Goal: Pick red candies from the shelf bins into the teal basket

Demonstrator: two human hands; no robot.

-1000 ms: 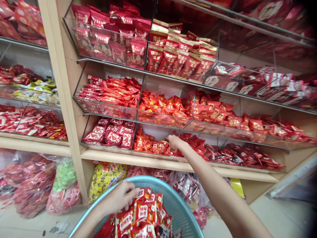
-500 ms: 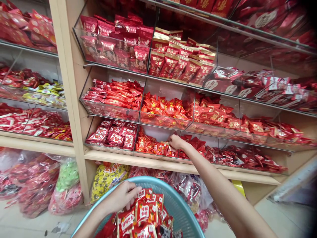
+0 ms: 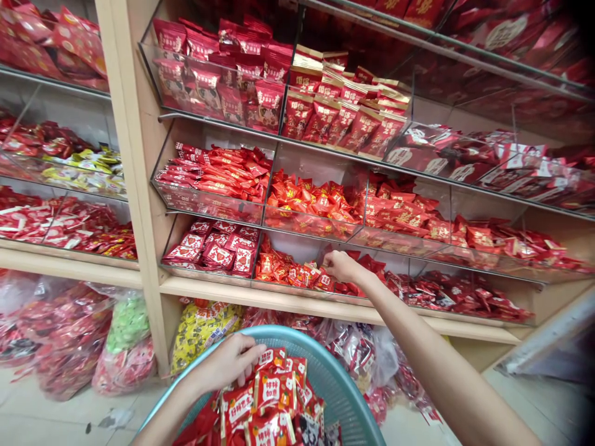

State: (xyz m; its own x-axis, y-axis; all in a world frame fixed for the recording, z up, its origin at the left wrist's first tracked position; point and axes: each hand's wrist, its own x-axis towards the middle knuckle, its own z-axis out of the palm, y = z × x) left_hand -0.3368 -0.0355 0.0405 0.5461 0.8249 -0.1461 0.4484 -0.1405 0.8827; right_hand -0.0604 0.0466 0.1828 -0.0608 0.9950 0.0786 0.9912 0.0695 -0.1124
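My left hand (image 3: 235, 358) is over the near left part of a blue-green plastic basket (image 3: 344, 371). Its fingers are curled and pressed together against a red wrapped candy packet (image 3: 271, 358); what they grip is hidden. More red-and-gold candy packets (image 3: 275, 389) are heaped in the basket below it. My right hand (image 3: 341, 266) reaches into a bottom-shelf compartment, at the right of a pile of small red candy packets (image 3: 304, 274). Its fingers are closed with the tips at the pile, and anything inside them is too small to name.
Clear shelf bins hold red candy packets (image 3: 320, 201) above, and square red-and-white packets (image 3: 218, 248) lie left of my right hand. A wooden upright (image 3: 134, 155) divides the shelves. Bagged candies, including a yellow bag (image 3: 204, 328) and a green one (image 3: 127, 325), stand on the floor.
My right hand has shifted slightly right, with its fingers drawn back a little from the small packets. The left hand and the basket look nearly the same.
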